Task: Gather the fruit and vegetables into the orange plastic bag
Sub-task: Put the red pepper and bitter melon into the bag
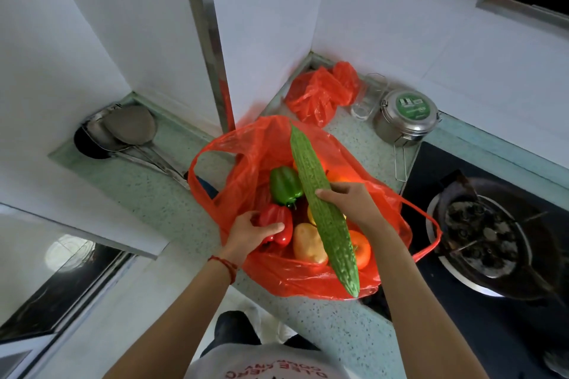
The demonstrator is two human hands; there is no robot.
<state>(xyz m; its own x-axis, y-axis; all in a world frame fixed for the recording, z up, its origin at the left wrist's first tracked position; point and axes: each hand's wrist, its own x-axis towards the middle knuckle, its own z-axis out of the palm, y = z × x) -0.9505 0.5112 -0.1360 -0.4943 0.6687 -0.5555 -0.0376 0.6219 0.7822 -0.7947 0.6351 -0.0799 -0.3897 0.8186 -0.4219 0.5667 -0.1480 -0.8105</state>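
Note:
An orange plastic bag (258, 148) lies wide open on the speckled counter. My right hand (354, 203) grips a long bumpy green bitter gourd (311, 175) at its middle, held slanted over the bag's opening. My left hand (249, 232) is closed around a red bell pepper (281, 224) at the bag's left side. Inside lie a green bell pepper (284, 184), a yellowish potato (306, 243), an orange tomato (361, 249) and other orange fruit partly hidden under the gourd.
A second crumpled orange bag (320, 92) sits in the back corner beside a glass jar (366, 98) and a steel lidded container (406, 115). A gas burner (486, 234) is on the right. Ladles (129, 129) lie at the left.

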